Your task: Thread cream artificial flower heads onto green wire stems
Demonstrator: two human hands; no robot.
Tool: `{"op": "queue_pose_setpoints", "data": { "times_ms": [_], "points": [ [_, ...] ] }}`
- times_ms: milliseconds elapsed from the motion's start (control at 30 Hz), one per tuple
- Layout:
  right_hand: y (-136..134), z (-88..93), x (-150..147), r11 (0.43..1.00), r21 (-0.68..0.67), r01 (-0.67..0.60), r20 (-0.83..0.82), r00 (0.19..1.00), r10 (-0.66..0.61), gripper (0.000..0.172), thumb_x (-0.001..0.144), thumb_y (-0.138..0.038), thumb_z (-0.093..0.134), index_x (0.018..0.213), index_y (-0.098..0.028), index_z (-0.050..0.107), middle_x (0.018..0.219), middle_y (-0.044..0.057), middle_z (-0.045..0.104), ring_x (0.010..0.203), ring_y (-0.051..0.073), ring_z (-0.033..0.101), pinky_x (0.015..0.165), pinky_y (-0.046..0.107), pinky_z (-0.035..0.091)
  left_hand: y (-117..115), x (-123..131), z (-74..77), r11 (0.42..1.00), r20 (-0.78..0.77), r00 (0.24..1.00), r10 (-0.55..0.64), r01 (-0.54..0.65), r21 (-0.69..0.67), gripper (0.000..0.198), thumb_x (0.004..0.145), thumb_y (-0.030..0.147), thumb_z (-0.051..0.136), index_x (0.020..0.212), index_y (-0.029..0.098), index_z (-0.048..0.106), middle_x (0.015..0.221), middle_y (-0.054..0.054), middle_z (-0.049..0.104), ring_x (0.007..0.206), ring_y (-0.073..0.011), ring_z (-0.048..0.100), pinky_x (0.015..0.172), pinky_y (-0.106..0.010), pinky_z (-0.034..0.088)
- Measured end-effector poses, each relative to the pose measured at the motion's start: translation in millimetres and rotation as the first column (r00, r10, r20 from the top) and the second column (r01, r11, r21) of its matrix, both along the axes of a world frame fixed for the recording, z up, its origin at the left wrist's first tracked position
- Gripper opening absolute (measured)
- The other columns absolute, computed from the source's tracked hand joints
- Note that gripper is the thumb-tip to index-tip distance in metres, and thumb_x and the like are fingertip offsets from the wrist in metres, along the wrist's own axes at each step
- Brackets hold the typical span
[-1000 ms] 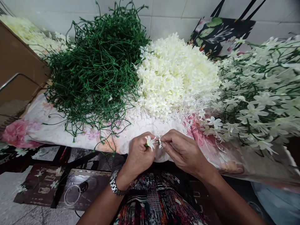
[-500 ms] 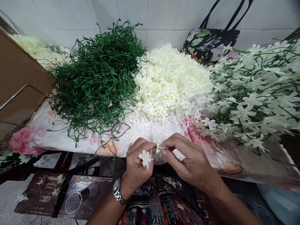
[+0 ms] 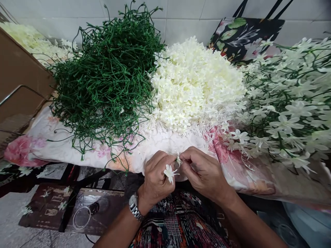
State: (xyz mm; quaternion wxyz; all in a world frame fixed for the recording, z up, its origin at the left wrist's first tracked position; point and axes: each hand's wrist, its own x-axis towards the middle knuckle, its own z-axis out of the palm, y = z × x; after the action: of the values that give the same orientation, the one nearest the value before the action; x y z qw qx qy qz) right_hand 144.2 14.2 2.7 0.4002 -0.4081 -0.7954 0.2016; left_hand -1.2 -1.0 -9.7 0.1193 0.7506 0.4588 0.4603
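Note:
Closed in a fist, my left hand [image 3: 159,175] holds an artificial flower stem, mostly hidden by the fingers. One white artificial flower [image 3: 170,173] pokes out in front of that fist. Between my two hands is a second small white flower [image 3: 178,160], at the tip of the left thumb and finger. My right hand [image 3: 203,170] pinches at this second flower with thumb and forefinger; the exact contact is partly hidden. Beyond the hands lie a heap of green plastic stems [image 3: 108,75] and a pile of loose white blossoms [image 3: 193,86].
Finished-looking white flower sprays [image 3: 289,117] are stacked at the right. A floral cloth [image 3: 59,148] covers the work surface. A cardboard box [image 3: 23,65] stands left, a floral bag [image 3: 248,39] at the back wall. Below left is a brown board [image 3: 108,206] with a clear ring.
Both hands stay close together, and the view has shifted slightly. The flower in front of my left fist has turned sideways. My right fingers have curled in more tightly at the second flower.

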Motion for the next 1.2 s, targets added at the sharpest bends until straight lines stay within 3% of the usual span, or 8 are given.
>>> {"op": "queue_pose_setpoints", "data": {
  "times_ms": [200,433,500,667,767,900,1067,1200],
  "points": [
    [2.6,1.9,-3.0,1.0,0.0,-0.01,0.011,1.0,0.01,0.016,0.081,-0.005,0.041,0.077,-0.017,0.051,0.063,0.0,0.05,0.056,0.011,0.048,0.05,0.022,0.04,0.6,-2.1,-1.9,0.997,0.035,0.999,-0.025,0.027,-0.07,0.019,0.077,0.003,0.043,0.078,0.016,0.056,0.062,-0.002,0.055,0.058,-0.0145,0.05,0.053,-0.026,0.041],
    [0.1,37.5,37.0,0.973,0.176,0.148,0.091,0.982,-0.166,0.016,0.081,-0.005,0.046,0.077,-0.02,0.05,0.064,0.0,0.053,0.059,0.012,0.052,0.052,0.024,0.042,-1.1,-0.6,9.8,0.998,-0.066,0.998,-0.016,0.011,-0.066,0.057,0.08,0.014,0.05,0.134,0.018,0.033,0.122,-0.015,0.05,0.114,-0.0271,0.047,0.092,-0.043,0.044],
    [0.8,53.8,66.1,0.869,0.388,0.306,0.169,0.904,-0.393,0.015,0.079,-0.007,0.052,0.077,-0.021,0.051,0.067,0.001,0.057,0.06,0.013,0.055,0.052,0.024,0.041,-0.6,-0.5,9.8,0.999,-0.095,0.995,-0.011,0.007,-0.041,0.061,0.079,0.012,0.049,0.137,0.019,0.03,0.127,-0.014,0.047,0.119,-0.0275,0.043,0.096,-0.044,0.041],
    [12.4,89.8,150.5,0.295,0.799,0.523,0.076,0.399,-0.914,0.016,0.079,-0.008,0.051,0.072,-0.022,0.055,0.068,0.007,0.057,0.067,0.02,0.056,0.053,0.029,0.037,3.9,-1.2,-1.1,1.0,-0.109,0.994,0.012,-0.011,0.008,0.047,0.082,0.012,0.047,0.129,0.017,0.041,0.118,-0.012,0.052,0.11,-0.0238,0.049,0.092,-0.037,0.045],
    [21.1,95.9,179.4,0.355,0.721,0.595,0.208,0.303,-0.93,0.018,0.081,-0.011,0.049,0.067,-0.022,0.054,0.066,0.007,0.05,0.073,0.023,0.052,0.058,0.032,0.032,7.8,-1.1,-8.2,0.999,-0.107,0.994,0.038,-0.034,0.036,0.04,0.083,0.011,0.047,0.122,0.017,0.047,0.111,-0.011,0.055,0.105,-0.0223,0.052,0.088,-0.034,0.046],
    [23.1,89.0,185.8,0.518,0.604,0.605,0.325,0.406,-0.854,0.024,0.083,-0.008,0.044,0.067,-0.023,0.052,0.067,0.005,0.048,0.074,0.022,0.051,0.064,0.032,0.033,12.4,-1.4,-11.6,0.996,-0.112,0.993,0.033,-0.023,0.088,0.032,0.083,0.009,0.047,0.114,0.017,0.052,0.104,-0.009,0.058,0.099,-0.0207,0.054,0.086,-0.032,0.046],
    [12.7,90.9,194.5,0.527,0.549,0.648,0.223,0.494,-0.84,0.016,0.084,-0.016,0.05,0.077,-0.026,0.06,0.072,0.003,0.057,0.072,0.021,0.055,0.063,0.031,0.037,12.7,-3.2,-8.3,0.994,-0.103,0.994,0.02,-0.009,0.105,0.03,0.082,0.008,0.047,0.11,0.017,0.054,0.1,-0.008,0.061,0.095,-0.02,0.056,0.083,-0.031,0.048],
    [3.8,91.9,202.6,0.786,0.43,0.444,0.327,0.735,-0.594,0.019,0.088,-0.021,0.046,0.08,-0.029,0.061,0.069,0.002,0.06,0.067,0.018,0.058,0.056,0.028,0.037,9.6,-4.7,-3.0,0.996,-0.076,0.997,0.029,-0.022,0.087,0.026,0.082,0.007,0.047,0.104,0.017,0.058,0.096,-0.008,0.063,0.092,-0.0191,0.058,0.082,-0.031,0.049]
  ]
}}
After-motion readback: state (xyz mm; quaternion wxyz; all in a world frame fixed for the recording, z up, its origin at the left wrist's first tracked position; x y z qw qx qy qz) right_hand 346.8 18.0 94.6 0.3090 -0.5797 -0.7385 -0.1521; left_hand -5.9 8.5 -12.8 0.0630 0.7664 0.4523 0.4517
